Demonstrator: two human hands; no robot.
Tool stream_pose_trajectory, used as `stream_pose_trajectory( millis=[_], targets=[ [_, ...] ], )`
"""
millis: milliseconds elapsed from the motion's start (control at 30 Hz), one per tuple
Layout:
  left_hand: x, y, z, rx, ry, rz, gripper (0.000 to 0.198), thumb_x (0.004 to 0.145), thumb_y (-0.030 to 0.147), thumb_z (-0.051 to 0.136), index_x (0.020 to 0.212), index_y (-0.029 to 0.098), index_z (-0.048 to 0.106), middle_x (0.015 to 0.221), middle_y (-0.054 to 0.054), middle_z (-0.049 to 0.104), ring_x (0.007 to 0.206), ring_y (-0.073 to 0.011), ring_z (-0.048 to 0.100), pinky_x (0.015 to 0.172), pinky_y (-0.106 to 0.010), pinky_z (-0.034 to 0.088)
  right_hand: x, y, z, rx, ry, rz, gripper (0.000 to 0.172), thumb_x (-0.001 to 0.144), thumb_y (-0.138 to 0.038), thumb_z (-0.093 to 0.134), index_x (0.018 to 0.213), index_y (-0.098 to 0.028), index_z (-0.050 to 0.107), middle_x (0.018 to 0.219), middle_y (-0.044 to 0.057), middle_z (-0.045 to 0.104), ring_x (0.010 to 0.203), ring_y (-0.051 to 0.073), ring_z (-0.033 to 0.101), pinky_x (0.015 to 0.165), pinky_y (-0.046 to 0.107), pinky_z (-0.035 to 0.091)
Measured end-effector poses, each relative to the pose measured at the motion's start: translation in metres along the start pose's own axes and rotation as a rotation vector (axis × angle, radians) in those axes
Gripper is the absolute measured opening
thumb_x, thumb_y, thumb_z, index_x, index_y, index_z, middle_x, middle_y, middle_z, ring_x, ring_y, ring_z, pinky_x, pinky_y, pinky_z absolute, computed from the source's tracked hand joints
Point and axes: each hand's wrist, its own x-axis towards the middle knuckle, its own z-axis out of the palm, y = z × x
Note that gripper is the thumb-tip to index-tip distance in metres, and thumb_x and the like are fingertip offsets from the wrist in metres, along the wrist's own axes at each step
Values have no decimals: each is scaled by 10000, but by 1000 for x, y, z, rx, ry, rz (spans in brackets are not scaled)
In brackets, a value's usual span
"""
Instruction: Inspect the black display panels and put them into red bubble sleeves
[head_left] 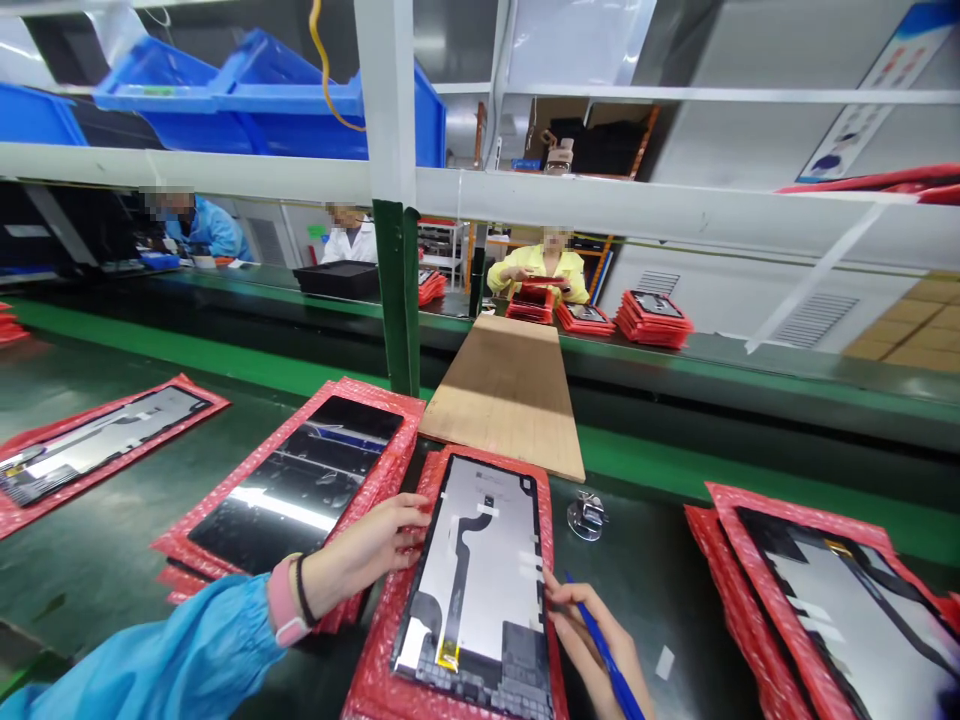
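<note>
A flat screen panel, its silver back up with a dark ribbon cable, lies on a stack of red bubble-wrap sheets in front of me. My left hand rests at the panel's left edge, fingers bent over the red wrap, holding nothing visible. At the right edge, my right hand holds a blue pen, its fingertips touching the panel's side. Left of this stack, a glossy black panel lies face up on more red wrap.
A wooden board bridges towards the far bench. Small metal item and white scrap lie right. More panels stand at far left and right. A green-wrapped post rises ahead; people work beyond.
</note>
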Motion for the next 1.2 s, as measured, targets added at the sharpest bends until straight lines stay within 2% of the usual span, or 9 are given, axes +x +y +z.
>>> stream_pose_trajectory(
  millis=[200, 400, 567, 667, 767, 867, 1033, 1133, 1200],
  targets=[
    [3, 2, 28, 73, -176, 45, 306, 583, 184, 774, 863, 135, 661, 769, -62, 738, 678, -193, 678, 661, -298, 501, 3, 1, -1, -28, -23, -33, 287, 813, -505, 627, 889, -231, 589, 1187, 129, 687, 1164, 263, 601, 961, 290, 462],
    [-9, -2, 43, 84, -227, 167, 381, 623, 92, 703, 997, 138, 654, 914, -74, 758, 816, -238, 701, 794, -351, 510, 4, -8, -10, -41, -86, -28, 280, 830, -484, 618, 922, -220, 618, 1162, 128, 698, 1163, 279, 601, 934, 323, 484],
    [-28, 17, 44, 117, -249, 293, 484, 659, 73, 677, 1131, 162, 616, 1018, -61, 738, 906, -236, 685, 820, -329, 502, 14, -23, -12, 135, 133, 25, 474, 828, -597, 554, 1075, -196, 609, 931, 130, 756, 808, 265, 715, 789, 400, 553],
    [-38, 28, 49, 107, -257, 391, 470, 678, 75, 655, 1131, 195, 627, 990, -18, 733, 922, -202, 666, 828, -284, 493, 20, -45, -8, 284, 169, 57, 544, 808, -598, 587, 1177, -199, 569, 825, 101, 759, 723, 246, 708, 713, 381, 561],
    [-45, 35, 55, 122, -292, 483, 411, 710, 97, 637, 1103, 218, 647, 946, 12, 716, 883, -167, 643, 814, -253, 489, 22, -74, -4, 301, 152, -24, 473, 786, -539, 646, 1098, -184, 645, 880, 100, 741, 749, 240, 684, 659, 338, 541],
    [-47, 38, 61, 160, -290, 568, 412, 732, 131, 641, 1133, 228, 632, 766, 48, 665, 672, -105, 579, 673, -199, 476, 23, -97, -2, 145, 188, -163, 358, 775, -462, 682, 994, -180, 697, 814, 60, 714, 725, 222, 643, 638, 306, 507],
    [-47, 44, 72, 198, -276, 648, 384, 740, 182, 644, 1121, 210, 604, 579, 84, 513, 511, -79, 446, 495, -176, 381, 38, -107, -8, 10, 271, -265, 282, 821, -456, 628, 801, -179, 679, 705, 15, 657, 690, 192, 594, 609, 266, 471],
    [-45, 49, 77, 229, -200, 755, 240, 728, 195, 652, 967, 198, 628, 546, 86, 471, 474, -79, 422, 483, -190, 373, 53, -111, -11, -2, 297, -261, 308, 849, -478, 595, 886, -185, 683, 767, 30, 681, 717, 198, 609, 639, 276, 490],
    [-44, 51, 77, 317, -106, 895, 157, 747, 207, 654, 903, 199, 640, 545, 73, 506, 484, -93, 464, 503, -201, 393, 59, -119, -9, 62, 331, -271, 338, 857, -477, 593, 1058, -212, 658, 933, 48, 717, 846, 219, 649, 762, 307, 514]
  ],
)
